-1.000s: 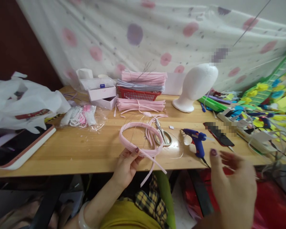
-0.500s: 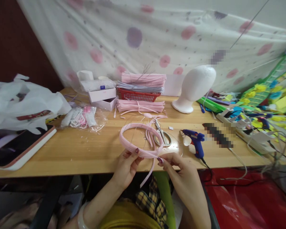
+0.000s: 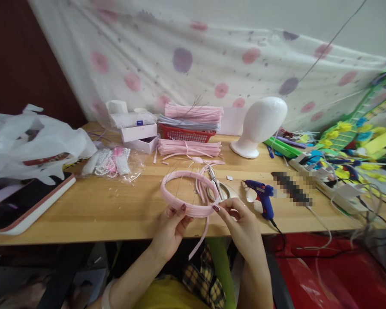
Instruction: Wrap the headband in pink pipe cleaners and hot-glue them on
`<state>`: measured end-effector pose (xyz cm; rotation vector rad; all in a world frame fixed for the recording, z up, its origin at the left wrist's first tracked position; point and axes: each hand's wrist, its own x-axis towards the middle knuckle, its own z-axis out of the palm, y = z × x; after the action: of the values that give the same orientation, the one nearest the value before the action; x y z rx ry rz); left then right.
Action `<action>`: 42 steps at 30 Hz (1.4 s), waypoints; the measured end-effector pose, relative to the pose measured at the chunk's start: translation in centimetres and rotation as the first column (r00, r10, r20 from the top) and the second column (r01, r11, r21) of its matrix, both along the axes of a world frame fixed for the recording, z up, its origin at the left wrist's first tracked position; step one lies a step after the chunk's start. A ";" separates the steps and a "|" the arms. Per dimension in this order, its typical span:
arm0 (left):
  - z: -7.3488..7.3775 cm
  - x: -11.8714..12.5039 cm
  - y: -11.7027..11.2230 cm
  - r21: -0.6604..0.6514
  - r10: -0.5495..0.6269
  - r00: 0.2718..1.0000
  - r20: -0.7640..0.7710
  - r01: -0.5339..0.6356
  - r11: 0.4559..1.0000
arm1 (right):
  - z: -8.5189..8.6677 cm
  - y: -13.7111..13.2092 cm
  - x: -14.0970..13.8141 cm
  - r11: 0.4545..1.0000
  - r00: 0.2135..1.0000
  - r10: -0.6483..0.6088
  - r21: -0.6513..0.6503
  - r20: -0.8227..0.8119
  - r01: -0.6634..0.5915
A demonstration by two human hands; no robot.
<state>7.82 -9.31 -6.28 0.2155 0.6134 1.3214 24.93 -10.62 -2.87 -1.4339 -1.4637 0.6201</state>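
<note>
A pink padded headband [image 3: 176,198] forms a hoop just above the near edge of the wooden table [image 3: 93,210]. My left hand [image 3: 172,227] pinches its near side between thumb and fingers. My right hand [image 3: 241,223] pinches the same band a little to the right, where a loose pink strip [image 3: 200,238] hangs down past the table edge. Scissors [image 3: 217,185] and more pink strips lie just beyond the hoop. A blue glue gun [image 3: 263,196] rests on the table to the right of my right hand.
A white foam head [image 3: 260,122] stands at the back. A red basket [image 3: 183,132] holds stacked pink strips, with white boxes [image 3: 138,131] beside it. At left lie white plastic bags [image 3: 32,143], a tablet [image 3: 22,204] and bagged beads [image 3: 111,159]. Colourful craft clutter and a power strip [image 3: 328,178] fill the right.
My right hand came in from the lower right, where it hung open, and closed on the headband beside my left hand. The headband has risen slightly.
</note>
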 end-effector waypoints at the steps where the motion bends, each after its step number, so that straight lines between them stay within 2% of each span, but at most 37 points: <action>1: 0.1 0.0 0.0 0.003 -0.002 1.000 0.000 0.002 1.000 | -0.1 0.2 0.1 0.999 1.000 0.005 0.037 0.011 -0.005; 4: 0.3 0.0 -0.1 0.011 -0.004 1.000 0.002 0.004 1.000 | -0.4 0.5 0.2 0.995 1.000 0.019 0.099 0.007 -0.020; 10: 0.3 0.0 0.1 -0.015 0.009 1.000 0.029 -0.008 1.000 | -0.8 0.6 -0.2 0.994 0.973 0.108 0.037 -0.203 -0.102; 14: 0.3 -0.1 0.3 -0.069 0.043 0.998 0.050 -0.039 0.997 | -1.2 0.8 -0.5 0.989 0.948 0.142 0.014 -0.284 -0.144; 17: 0.3 -0.3 0.5 -0.124 0.065 0.997 0.048 -0.059 0.991 | -1.4 1.0 -0.9 0.990 0.937 0.143 0.051 -0.320 -0.133; 19: 0.2 -0.4 0.5 -0.103 0.061 0.997 0.048 -0.056 0.993 | -1.5 1.2 -1.2 0.991 0.929 0.125 0.084 -0.347 -0.102; 24: 0.2 0.1 -0.2 0.030 -0.036 0.999 0.008 0.036 0.999 | -1.2 1.3 -2.2 0.989 0.917 0.127 0.113 -0.379 -0.090; 27: 0.4 0.6 -0.4 0.006 -0.057 0.998 0.017 0.057 0.998 | -1.3 1.2 -2.9 0.987 0.913 0.147 0.124 -0.381 -0.107; 33: 0.6 1.2 0.0 -0.067 0.011 1.000 0.017 -0.010 0.998 | -2.3 0.9 -4.1 0.981 0.903 0.193 0.105 -0.383 -0.165; 38: 0.7 1.4 0.2 -0.095 0.060 0.998 0.004 -0.060 0.994 | -1.9 0.1 -3.3 0.983 0.945 0.168 0.122 -0.279 -0.138; 40: 0.8 1.3 0.3 -0.130 0.084 0.996 -0.003 -0.084 0.988 | -1.1 0.3 -1.7 0.990 0.989 0.037 0.140 -0.144 -0.017; 42: 0.8 1.3 0.4 -0.146 0.095 0.995 -0.011 -0.096 0.985 | -0.3 1.3 0.2 0.981 0.980 -0.170 0.109 0.105 0.159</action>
<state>9.11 -8.88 -5.44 0.0693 0.7287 1.3615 25.16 -9.29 -3.21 -1.5137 -1.4257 0.3617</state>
